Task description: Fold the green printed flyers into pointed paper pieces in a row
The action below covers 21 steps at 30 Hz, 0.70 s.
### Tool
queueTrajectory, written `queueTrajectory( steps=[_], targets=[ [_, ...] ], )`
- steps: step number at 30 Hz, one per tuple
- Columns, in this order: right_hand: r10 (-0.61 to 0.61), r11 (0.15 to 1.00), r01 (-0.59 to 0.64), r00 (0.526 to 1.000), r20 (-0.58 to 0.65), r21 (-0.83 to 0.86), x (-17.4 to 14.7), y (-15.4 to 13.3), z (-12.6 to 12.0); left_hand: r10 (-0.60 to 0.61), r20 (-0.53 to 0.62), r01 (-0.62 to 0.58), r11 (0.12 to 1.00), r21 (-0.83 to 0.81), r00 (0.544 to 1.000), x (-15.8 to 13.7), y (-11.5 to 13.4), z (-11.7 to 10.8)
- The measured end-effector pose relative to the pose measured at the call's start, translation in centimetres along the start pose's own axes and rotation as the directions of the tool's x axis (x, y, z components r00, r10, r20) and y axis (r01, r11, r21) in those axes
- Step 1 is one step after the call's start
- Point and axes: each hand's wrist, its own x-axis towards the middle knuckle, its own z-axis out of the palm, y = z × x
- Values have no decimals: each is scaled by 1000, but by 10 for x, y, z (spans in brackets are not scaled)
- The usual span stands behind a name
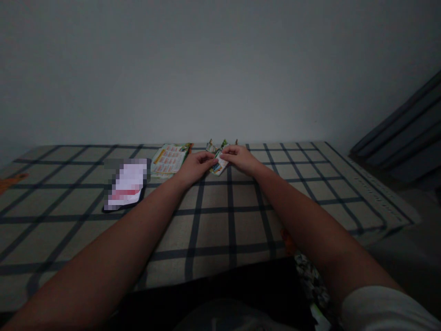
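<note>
Near the far side of the table, my left hand [199, 164] and my right hand [240, 158] meet over a small printed card [219, 166] in white, green, yellow and blue. Its left edge is pinched between my left thumb and fingers. The fingers of my right hand are closed on its upper right part. Just behind the card stand small green and brown pieces [211, 146], too small and dim to name. Left of my left hand lies a printed sheet [169, 159] with rows of orange-red boxes and a green border.
A phone [128, 184] with a lit, blurred screen lies on the checked tablecloth [210, 220] at left. Behind the table rises a plain wall [213, 69]. A dark curtain [406, 124] hangs at right. An orange patch [12, 183] shows at the far left.
</note>
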Motion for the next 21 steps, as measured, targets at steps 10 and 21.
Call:
queueTrajectory(
  steps=[10, 21],
  targets=[
    [85, 986, -82, 996, -14, 144, -6, -10, 7, 50, -158, -57, 997, -43, 986, 3, -2, -1],
    [28, 999, -27, 999, -36, 35, -5, -9, 6, -21, -108, 10, 995, -101, 994, -1, 3, 1]
  ],
)
